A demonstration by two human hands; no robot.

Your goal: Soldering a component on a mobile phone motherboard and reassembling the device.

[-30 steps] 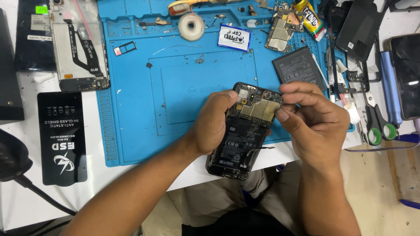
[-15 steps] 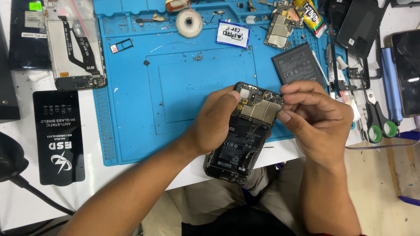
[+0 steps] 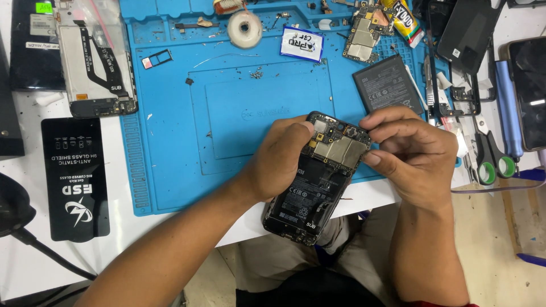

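Showing a repair bench from above: a white counter [image 3: 187, 239] carries a large blue work mat [image 3: 170, 165], which fills most of the far and middle field. At the mat's near right edge an opened phone [image 3: 318, 182] with its back cover off is held tilted, its lower end overhanging the counter's near edge and its circuit board and black battery exposed. The left hand [image 3: 278, 162] wraps around the phone's left side, thumb pressed on the upper left corner, gripping it firmly. The right hand [image 3: 415, 153] is curled at the phone's upper right corner, fingertips [image 3: 372, 122] pinched narrowly together against the board; whether they hold anything small cannot be told.

On the far left, partly on the mat, lies a second phone frame [image 3: 94, 57] with a flex cable across it. Near left of it, on the counter, is a black screen-protector packet [image 3: 77, 176]. Just beyond the right hand rests a loose dark battery [image 3: 387, 85]. A separate circuit board [image 3: 364, 37] lies at the far edge, with a white tape roll [image 3: 244, 28] to its left. Green-handled scissors [image 3: 492, 162] lie at the right, beside a blue tool [image 3: 508, 108]. A small SIM tray [image 3: 156, 58] sits on the mat's far left.
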